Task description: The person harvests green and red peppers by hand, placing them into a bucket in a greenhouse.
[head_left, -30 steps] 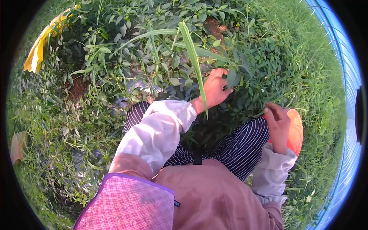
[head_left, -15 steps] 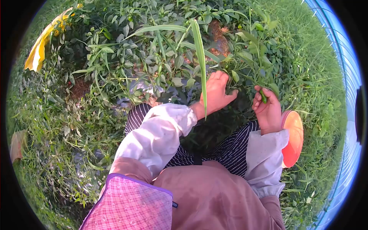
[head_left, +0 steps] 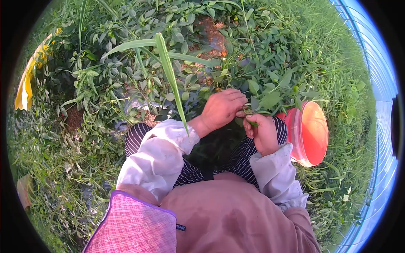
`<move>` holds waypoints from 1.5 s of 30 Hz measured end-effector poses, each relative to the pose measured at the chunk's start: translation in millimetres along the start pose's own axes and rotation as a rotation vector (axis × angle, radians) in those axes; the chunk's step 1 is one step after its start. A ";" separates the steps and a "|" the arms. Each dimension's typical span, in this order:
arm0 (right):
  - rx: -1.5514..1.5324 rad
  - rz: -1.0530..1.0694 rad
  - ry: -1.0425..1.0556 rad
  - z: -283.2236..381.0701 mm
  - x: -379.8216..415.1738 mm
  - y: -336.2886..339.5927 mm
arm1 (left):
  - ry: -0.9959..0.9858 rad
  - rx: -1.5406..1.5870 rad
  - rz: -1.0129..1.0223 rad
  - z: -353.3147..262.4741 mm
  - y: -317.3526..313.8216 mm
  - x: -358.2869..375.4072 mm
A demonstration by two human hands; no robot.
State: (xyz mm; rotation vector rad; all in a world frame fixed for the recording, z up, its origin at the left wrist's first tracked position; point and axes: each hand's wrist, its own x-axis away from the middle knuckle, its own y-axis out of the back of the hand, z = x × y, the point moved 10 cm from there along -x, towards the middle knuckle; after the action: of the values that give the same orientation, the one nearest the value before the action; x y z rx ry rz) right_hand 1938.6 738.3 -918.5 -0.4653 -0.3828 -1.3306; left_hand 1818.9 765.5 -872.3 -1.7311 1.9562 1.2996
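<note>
My left hand [head_left: 221,109] reaches across the front of a leafy pepper plant [head_left: 270,99], its fingers curled in a pinch at the plant's stem. The exact grip point is hidden behind the fingers. Close beside it, my right hand [head_left: 262,134] is closed around a green pepper [head_left: 253,124], only a small part of which shows. Thumb and fingertips of the right hand nearly touch the left fingertips at the stem.
A red-orange bucket [head_left: 314,133] lies tilted by my right knee, its mouth facing right. A long grass blade [head_left: 168,74] rises before my left forearm. Dense plants spread ahead, a yellow sheet [head_left: 26,86] hangs far left, and a plastic-covered hoop wall [head_left: 382,90] runs along the right.
My right hand has moved left with the green pepper, meeting my left hand. The left fingers have closed from spread, and the plant's branch is bent lower. The view has shifted.
</note>
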 end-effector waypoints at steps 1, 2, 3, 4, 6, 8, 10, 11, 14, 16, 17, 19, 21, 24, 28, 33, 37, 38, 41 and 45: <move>-0.044 0.022 -0.019 0.0 4.4 -5.6 | 0.008 -0.027 -0.023 3.0 2.8 0.5; -0.047 0.021 -0.017 3.0 8.8 -5.1 | 0.021 -0.057 -0.047 6.4 5.9 1.6; -0.035 0.054 -0.056 0.5 13.2 -7.6 | 0.018 -0.049 -0.025 5.7 7.5 0.2; -0.022 0.093 -0.097 -1.6 18.8 -11.5 | 0.022 -0.056 -0.023 5.0 6.7 1.9; 0.116 0.052 -0.040 23.0 38.8 1.6 | -0.065 -0.098 0.043 -6.4 -0.6 8.6; 0.314 -0.065 0.077 52.6 60.4 43.2 | -0.024 -0.093 0.065 -6.1 -6.5 21.3; 0.464 -0.310 0.294 85.6 77.1 116.9 | -0.068 -0.162 0.186 -11.5 -19.0 28.7; 0.610 -0.464 0.330 103.9 88.8 150.3 | -0.060 -0.192 0.227 -8.6 -24.3 33.0; 1.381 -0.826 0.349 138.8 110.4 222.9 | -0.036 -0.202 0.221 -8.8 -25.5 38.8; 1.732 -1.013 0.386 155.7 105.7 206.0 | -0.018 -0.216 0.220 -9.9 -29.7 43.1; 1.656 -0.922 0.563 163.1 92.8 185.0 | -0.009 -0.221 0.228 -10.9 -33.0 44.3; 1.322 -0.629 0.739 170.4 51.8 116.9 | 0.003 -0.226 0.241 -10.5 -40.9 47.3; 0.997 -0.192 0.741 158.5 2.9 18.9 | 0.015 -0.250 0.239 -11.3 -44.4 48.9; 0.958 0.280 0.623 110.6 -88.6 -77.0 | 0.012 -0.279 0.223 -14.9 -52.9 54.0; 1.642 0.369 0.461 23.6 -163.6 -100.4 | 0.018 -0.284 0.159 -22.2 -46.2 58.3; 2.382 0.233 0.451 -57.4 -188.3 -90.4 | 0.109 -0.044 0.180 -12.7 -60.4 65.6; 2.515 0.070 0.460 -73.0 -204.1 -60.1 | 0.029 -0.041 0.322 -30.1 -58.3 73.5; 2.471 0.162 0.573 -67.1 -196.2 -60.8 | 0.003 -0.041 0.406 -39.6 -55.7 73.6; 2.153 0.291 0.959 -32.7 -161.8 -61.7 | 0.300 0.108 0.272 -12.2 -35.6 76.9; 1.866 0.341 0.995 29.8 -109.1 -70.9 | 1.383 0.692 -0.108 96.0 -36.2 165.1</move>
State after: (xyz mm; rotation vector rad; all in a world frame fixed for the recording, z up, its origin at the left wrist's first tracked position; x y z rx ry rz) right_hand 1847.2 832.6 -942.4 1.5539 -0.4835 -0.3153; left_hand 1768.9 724.5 -1055.6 -2.3854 2.2492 -0.9121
